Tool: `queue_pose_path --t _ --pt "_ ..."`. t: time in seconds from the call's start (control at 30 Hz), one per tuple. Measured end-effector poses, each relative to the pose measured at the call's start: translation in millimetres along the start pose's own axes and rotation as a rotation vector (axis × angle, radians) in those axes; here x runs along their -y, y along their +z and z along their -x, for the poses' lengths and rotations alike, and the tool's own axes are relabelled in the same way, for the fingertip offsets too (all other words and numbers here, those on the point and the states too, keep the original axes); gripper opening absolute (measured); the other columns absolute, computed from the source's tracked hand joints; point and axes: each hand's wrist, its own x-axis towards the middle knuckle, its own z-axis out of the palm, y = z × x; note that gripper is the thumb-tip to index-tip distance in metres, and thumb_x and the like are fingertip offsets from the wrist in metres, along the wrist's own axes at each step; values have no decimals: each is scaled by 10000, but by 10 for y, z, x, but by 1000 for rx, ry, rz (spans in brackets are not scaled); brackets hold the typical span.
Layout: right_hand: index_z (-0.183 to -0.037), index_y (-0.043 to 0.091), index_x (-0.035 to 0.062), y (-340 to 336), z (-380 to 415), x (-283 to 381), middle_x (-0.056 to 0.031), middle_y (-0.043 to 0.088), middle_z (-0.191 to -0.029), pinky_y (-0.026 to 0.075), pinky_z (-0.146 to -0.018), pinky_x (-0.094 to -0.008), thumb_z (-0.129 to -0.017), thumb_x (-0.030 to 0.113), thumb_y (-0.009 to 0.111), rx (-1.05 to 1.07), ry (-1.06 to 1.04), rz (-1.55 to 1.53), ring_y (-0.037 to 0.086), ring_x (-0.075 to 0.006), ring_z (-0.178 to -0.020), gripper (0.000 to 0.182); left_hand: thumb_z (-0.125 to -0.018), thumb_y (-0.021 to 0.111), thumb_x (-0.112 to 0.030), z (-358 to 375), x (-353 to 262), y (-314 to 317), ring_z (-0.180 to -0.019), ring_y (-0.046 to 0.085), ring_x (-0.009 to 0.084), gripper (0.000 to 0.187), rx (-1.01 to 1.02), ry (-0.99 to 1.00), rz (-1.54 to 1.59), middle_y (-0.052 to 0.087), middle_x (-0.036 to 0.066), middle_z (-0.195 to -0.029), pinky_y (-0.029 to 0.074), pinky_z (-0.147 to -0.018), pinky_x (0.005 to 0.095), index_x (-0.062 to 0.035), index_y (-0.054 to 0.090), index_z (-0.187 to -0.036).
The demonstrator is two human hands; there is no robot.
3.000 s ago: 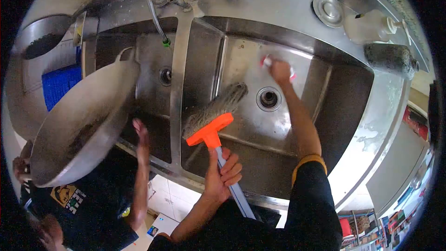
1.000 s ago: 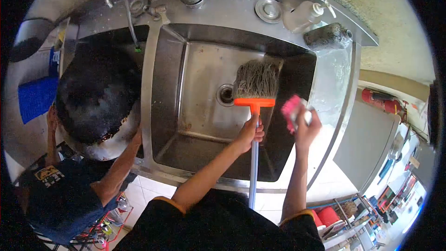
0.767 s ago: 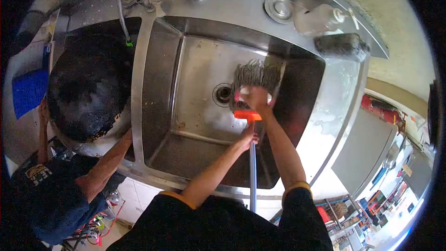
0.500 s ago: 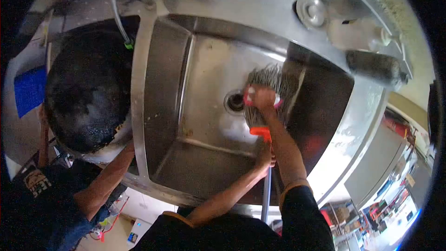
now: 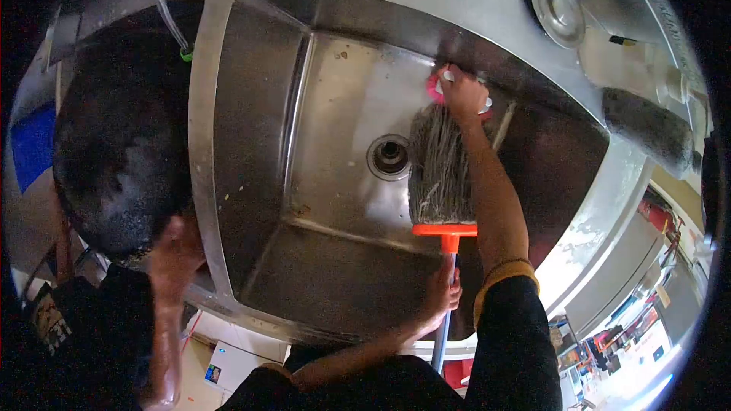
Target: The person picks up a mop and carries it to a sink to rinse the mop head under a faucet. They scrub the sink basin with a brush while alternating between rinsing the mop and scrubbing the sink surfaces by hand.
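A mop lies in the metal sink, its grey string head [image 5: 440,175] spread flat beside the drain [image 5: 390,155]. An orange clamp [image 5: 448,230] joins the strings to a light-coloured pole [image 5: 441,344]. My left hand [image 5: 440,289] is wrapped round that pole just below the clamp. Beyond the far end of the strings, my right hand [image 5: 466,97] grips a pink-and-white scrub brush [image 5: 435,88]; its bristles are hidden. My right forearm passes over the right edge of the mop head.
In the left basin stands a large blackened wok [image 5: 122,152], with a co-worker's hand [image 5: 177,247] at its near rim. A hose with a green tip [image 5: 186,54] hangs there. On the ledge sit a round metal lid [image 5: 558,10] and a dark cylindrical object [image 5: 647,128].
My right hand with the brush has moved from the middle of the strings to beyond their far end. The mop strings now lie straighter. The co-worker's near arm has shifted.
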Motion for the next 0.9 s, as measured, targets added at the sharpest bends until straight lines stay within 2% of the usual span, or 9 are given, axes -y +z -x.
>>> queue_pose_path --t 0.13,0.23,0.3,0.33,0.37,0.43,0.53,0.67,0.9 --pt "-788 668 153 -203 15 -71 -165 610 -640 484 -537 -452 -744 473 584 63 -57 -54 603 -349 -575 334 -865 404 -575 -256 13 -144 -368 221 24 426 -29 25 1 259 -95 -488 149 -337 205 -182 393 -701" --pt "-798 666 127 -663 389 83 -155 613 -631 483 -576 -423 -711 384 662 215 -141 -216 610 -319 -577 271 -859 409 -582 -309 -69 -129 -362 239 29 430 -64 89 -21 270 -93 -482 169 -329 210 -188 379 -688" --pt "-832 666 133 -895 760 360 -130 624 -653 486 -588 -385 -689 351 687 597 -275 -137 615 -276 -588 262 -849 419 -592 -315 -45 -113 -359 246 32 438 -91 78 -26 275 -91 -478 178 -326 212 -190 378 -682" --pt "-854 667 144 -517 1104 249 -105 635 -687 490 -596 -367 -685 342 680 656 -345 -242 614 -243 -594 260 -843 426 -598 -348 -53 -99 -358 249 35 442 -104 74 -37 278 -90 -476 182 -325 213 -190 378 -679" --pt "-849 664 153 -683 1218 481 -85 633 -687 495 -591 -361 -685 328 668 735 -406 -179 616 -238 -610 240 -837 433 -604 -347 -16 -88 -357 253 37 447 -120 59 -47 281 -89 -474 186 -324 213 -190 378 -676" --pt "-846 660 166 -236 1439 292 -79 629 -682 498 -586 -357 -675 323 660 626 -638 -181 615 -241 -606 232 -826 439 -617 -325 113 -194 -355 252 40 461 -121 28 43 275 -88 -470 187 -323 213 -188 376 -669" --pt "-871 664 182 -52 1377 387 -74 634 -708 498 -580 -353 -665 326 657 504 -610 -256 617 -243 -614 252 -812 433 -643 -299 -15 -206 -374 266 41 476 -117 93 54 280 -87 -493 191 -337 207 -190 371 -678" --pt "-890 668 189 90 1137 294 -81 636 -695 491 -550 -366 -678 356 641 355 -565 -33 612 -246 -592 271 -835 414 -619 -72 62 -149 -398 263 41 455 -62 28 139 285 -84 -524 177 -365 205 -188 376 -697" --pt "-868 679 184 106 406 343 -115 645 -715 491 -560 -414 -754 438 584 161 -208 -34 627 -288 -633 294 -875 385 -565 342 16 73 -394 210 36 413 -36 11 117 287 -107 -530 160 -348 204 -189 420 -710"
